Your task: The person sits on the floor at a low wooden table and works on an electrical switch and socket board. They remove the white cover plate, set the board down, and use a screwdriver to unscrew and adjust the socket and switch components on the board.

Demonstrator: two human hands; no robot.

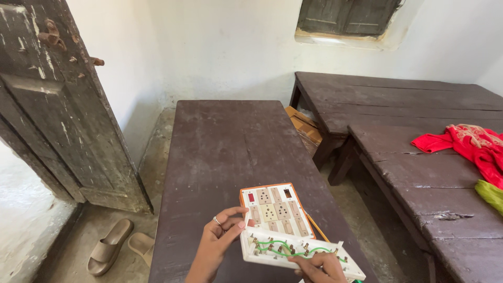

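Socket board (275, 209) w/ orange rim is pinched at its left edge by left hand (222, 238). Wired back cover (293, 252), just below, is clamped from underneath by right hand (319, 264). Both are best kept steady, over the bench (225, 147).

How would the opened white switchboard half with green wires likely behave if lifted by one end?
The white panel looks like rigid plastic, so probably stiff and light. Its green wires seem loosely looped, likely to flex or snag. Both hands, left and right, support it.
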